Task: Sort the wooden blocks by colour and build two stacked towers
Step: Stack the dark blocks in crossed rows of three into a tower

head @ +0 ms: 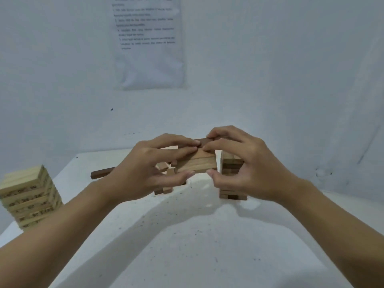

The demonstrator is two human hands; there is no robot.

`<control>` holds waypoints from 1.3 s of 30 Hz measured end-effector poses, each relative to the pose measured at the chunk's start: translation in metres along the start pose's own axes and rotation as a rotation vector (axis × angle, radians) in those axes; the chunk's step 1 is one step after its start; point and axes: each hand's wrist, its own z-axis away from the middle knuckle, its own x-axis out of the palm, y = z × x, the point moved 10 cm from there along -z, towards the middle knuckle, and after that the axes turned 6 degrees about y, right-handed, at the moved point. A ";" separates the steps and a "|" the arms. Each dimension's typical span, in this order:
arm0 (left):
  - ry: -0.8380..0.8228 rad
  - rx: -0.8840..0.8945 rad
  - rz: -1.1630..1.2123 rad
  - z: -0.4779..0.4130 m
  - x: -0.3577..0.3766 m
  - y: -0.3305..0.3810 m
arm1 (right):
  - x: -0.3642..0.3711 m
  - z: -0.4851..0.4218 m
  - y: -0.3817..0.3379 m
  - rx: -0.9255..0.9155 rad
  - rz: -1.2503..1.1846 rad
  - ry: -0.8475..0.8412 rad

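Observation:
Both hands hold a small bundle of wooden blocks (196,163) above the white table (187,235): light brown blocks side by side with a dark brown block (202,140) at the far side. My left hand (151,169) grips the bundle from the left, fingers on top and thumb underneath. My right hand (239,163) grips it from the right the same way. A pale numbered block tower (31,198) stands at the table's left edge. A brown tower (232,175) stands behind my right hand, partly hidden.
Loose brown blocks (164,179) lie in a small heap behind my left hand. A single dark block (102,172) lies to the left of it. A printed paper sheet (148,42) hangs on the white wall behind the table.

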 end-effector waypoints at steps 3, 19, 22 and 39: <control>-0.018 -0.001 0.036 -0.027 0.018 -0.001 | -0.022 0.002 0.020 0.050 0.004 0.029; -0.188 -0.072 0.115 -0.078 0.102 -0.029 | -0.039 0.032 0.114 0.349 0.131 -0.116; -0.215 -0.115 0.130 -0.074 0.111 -0.037 | -0.035 0.037 0.120 0.378 0.143 -0.119; 0.059 -0.717 0.568 -0.014 0.142 -0.051 | -0.003 0.093 0.124 0.769 -0.246 0.160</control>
